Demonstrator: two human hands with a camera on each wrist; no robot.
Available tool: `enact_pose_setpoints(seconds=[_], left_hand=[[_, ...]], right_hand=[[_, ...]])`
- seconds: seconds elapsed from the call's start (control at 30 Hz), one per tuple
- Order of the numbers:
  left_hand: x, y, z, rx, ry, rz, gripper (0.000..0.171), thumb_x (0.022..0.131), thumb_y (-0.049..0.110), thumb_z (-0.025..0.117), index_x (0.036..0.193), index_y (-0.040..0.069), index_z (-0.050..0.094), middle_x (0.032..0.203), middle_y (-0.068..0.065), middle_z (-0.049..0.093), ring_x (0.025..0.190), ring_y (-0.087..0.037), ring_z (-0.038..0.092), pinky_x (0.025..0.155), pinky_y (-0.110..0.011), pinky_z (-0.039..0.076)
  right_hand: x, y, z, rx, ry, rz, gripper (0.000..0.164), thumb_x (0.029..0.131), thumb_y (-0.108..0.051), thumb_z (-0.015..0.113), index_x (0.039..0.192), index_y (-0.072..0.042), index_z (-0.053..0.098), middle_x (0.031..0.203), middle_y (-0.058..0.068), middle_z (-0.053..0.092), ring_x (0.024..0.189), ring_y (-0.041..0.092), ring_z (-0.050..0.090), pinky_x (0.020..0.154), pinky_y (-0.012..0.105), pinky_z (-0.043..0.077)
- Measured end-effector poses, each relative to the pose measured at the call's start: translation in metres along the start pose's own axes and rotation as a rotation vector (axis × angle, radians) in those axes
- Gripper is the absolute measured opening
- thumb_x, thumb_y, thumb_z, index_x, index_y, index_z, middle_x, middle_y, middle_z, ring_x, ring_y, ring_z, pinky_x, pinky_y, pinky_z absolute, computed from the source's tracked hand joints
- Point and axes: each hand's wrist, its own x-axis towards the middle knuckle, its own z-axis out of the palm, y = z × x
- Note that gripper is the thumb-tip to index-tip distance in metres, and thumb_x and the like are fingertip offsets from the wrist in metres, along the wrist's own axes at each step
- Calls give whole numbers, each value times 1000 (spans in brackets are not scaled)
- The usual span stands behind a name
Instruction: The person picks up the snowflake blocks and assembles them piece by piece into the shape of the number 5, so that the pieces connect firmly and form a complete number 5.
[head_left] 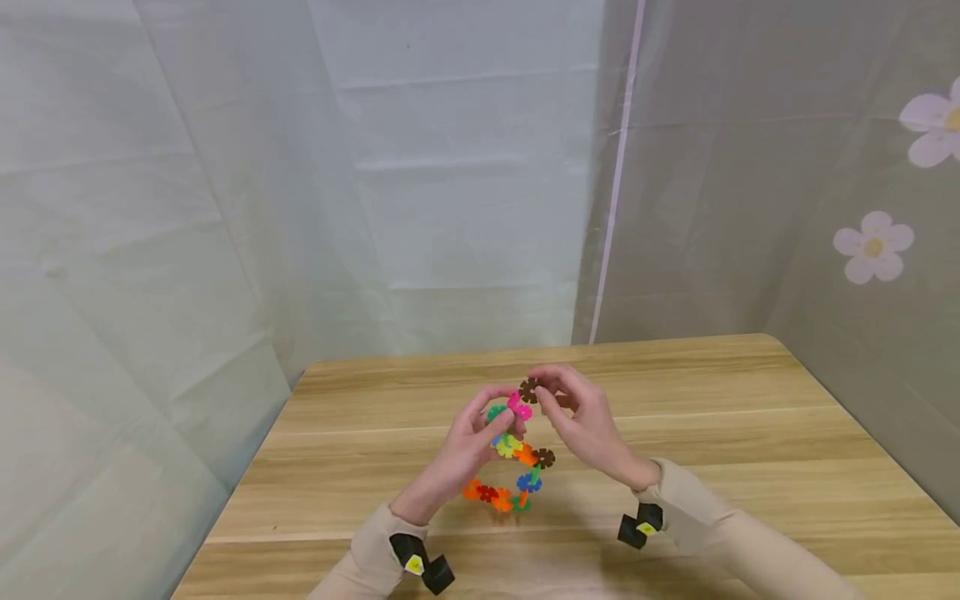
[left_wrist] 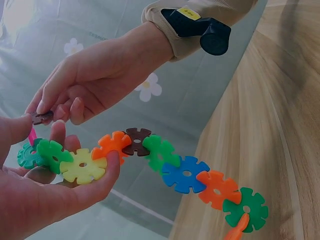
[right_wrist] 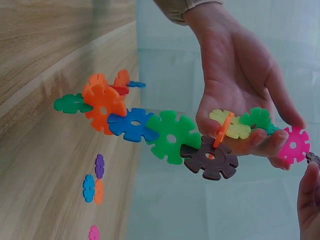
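Brown disc point(head_left: 528, 391) is well inside table's side edges point(head_left: 252, 471).

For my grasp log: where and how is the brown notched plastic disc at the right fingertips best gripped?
Probably pinch the brown disc by its right edge, from the right: it's thin, and the pink notched plastic disc and left hand crowd its lower left.

Head looks down; wrist views (closer) share discs point(left_wrist: 177, 176).
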Motion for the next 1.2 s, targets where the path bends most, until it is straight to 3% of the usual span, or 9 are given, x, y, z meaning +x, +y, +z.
enact_pose_setpoints(seconds=[0.17,0.4,0.93,1.2], left_hand=[[-1,0,-1,0,-16,0,39,103,25,46,137,8,38,94,4,61,91,-14,57,80,-38,52],[-2,1,-2,10,-10,-16,39,102,25,49,136,8,40,97,4,62,93,-13,58,83,-39,52],[0,-1,-2,64,23,-48,37,101,25,51,134,11,44,100,4,64,95,-17,59,73,-30,52],[1,0,-1,83,30,-58,39,100,26,52,135,10,45,104,1,64,100,-19,58,82,-37,54]], right_hand=[[0,-1,0,-8,11,-6,25,92,6,58,113,-5,63,98,9,66,79,7,59,64,23,57],[2,-1,-1,2,-7,-13,22,92,6,58,111,-3,64,98,10,66,77,10,60,65,22,57],[0,3,-3,-9,-15,-57,23,90,8,59,109,-3,65,96,9,66,74,16,60,62,21,56],[1,3,-3,-37,-18,-74,24,84,17,60,104,5,64,92,16,65,69,18,56,56,18,52]])
